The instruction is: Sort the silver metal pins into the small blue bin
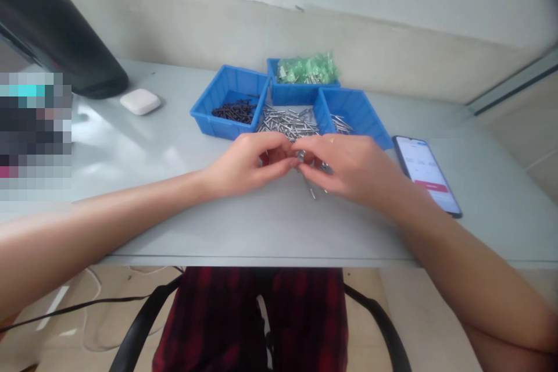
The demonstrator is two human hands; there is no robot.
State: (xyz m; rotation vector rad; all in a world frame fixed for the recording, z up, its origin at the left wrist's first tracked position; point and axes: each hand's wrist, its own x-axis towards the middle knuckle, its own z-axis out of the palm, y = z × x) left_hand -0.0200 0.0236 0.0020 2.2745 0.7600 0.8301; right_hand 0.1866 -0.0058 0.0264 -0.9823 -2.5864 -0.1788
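Observation:
My left hand (261, 164) and my right hand (337, 164) meet fingertip to fingertip over the near side of a pile of silver metal pins (290, 122). Both hands are curled, with thumbs and fingers close together; what lies between the fingertips is too small to make out. A few loose pins show under my right hand. Behind the left hand, a blue bin (222, 127) holds dark screws (235, 111). Another blue bin (364, 113) at the right holds some silver pins, partly hidden by my right hand.
A third blue bin (294, 93) at the back holds a green plastic bag (309, 68). A phone (427, 174) lies at the right, a white case (140, 102) at the left. A dark cylindrical object (65, 29) stands at the far left. The table's front edge (261, 261) runs across my lap.

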